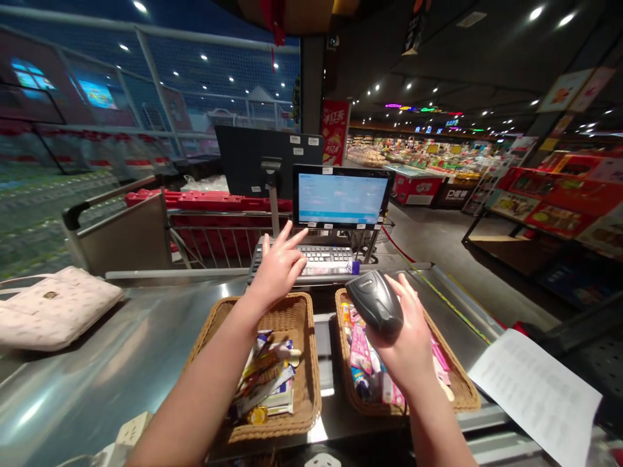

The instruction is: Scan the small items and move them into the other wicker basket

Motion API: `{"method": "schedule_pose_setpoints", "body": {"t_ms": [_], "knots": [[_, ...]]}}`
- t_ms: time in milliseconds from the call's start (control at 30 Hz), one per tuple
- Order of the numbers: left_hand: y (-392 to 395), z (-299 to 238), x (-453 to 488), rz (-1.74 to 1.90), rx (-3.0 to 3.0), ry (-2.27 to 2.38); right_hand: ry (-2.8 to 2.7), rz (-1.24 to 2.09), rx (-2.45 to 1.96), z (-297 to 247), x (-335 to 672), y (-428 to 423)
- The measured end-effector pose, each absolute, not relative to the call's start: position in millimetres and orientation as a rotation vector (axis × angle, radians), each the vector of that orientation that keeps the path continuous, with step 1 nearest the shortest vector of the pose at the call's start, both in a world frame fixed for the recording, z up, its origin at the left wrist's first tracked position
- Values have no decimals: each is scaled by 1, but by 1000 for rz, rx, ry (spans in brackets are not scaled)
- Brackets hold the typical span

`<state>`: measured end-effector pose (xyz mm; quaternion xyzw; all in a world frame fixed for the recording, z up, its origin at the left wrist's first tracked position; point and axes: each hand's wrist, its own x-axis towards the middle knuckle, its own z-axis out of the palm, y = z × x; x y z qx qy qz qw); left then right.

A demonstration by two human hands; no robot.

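Observation:
My left hand [279, 267] reaches over the left basket with its fingers spread, near the keyboard [326, 253]. It holds nothing. A clear tube-like pack with a purple end [355, 267] lies along the keyboard's front edge. In my right hand [407, 344] is a black barcode scanner [374, 302], held above the right wicker basket [467, 394]. That basket contains pink, blue and orange packaged items [361, 350], partly hidden by my hand. Snack-like packets [272, 370] lie in the left wicker basket [311, 389], partly covered by my left forearm.
A lit monitor [341, 198] stands behind the keyboard, beside a second screen [248, 159] seen from its back. On the metal counter [165, 324] lies a pale pink bag [58, 308]. Printed paper [540, 389] is at the right, and a metal cart [219, 237] stands behind.

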<state>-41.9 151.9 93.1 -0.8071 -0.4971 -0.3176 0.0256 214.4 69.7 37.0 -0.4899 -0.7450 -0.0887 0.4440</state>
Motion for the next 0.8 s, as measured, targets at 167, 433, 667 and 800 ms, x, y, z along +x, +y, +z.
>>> {"method": "schedule_pose_setpoints", "body": {"t_ms": [167, 433, 667, 800], "knots": [[151, 110, -59, -994, -2399, -1567, -1900, -201, -1157, 36, 197, 72], [146, 120, -70, -988, -2347, -1573, -1927, -146, -1104, 41, 179, 72], [143, 122, -75, -982, -2330, -1585, -1948, -85, -1091, 40, 175, 73], [143, 121, -78, -976, -2335, -1588, -1947, -89, -1091, 39, 174, 73]]}}
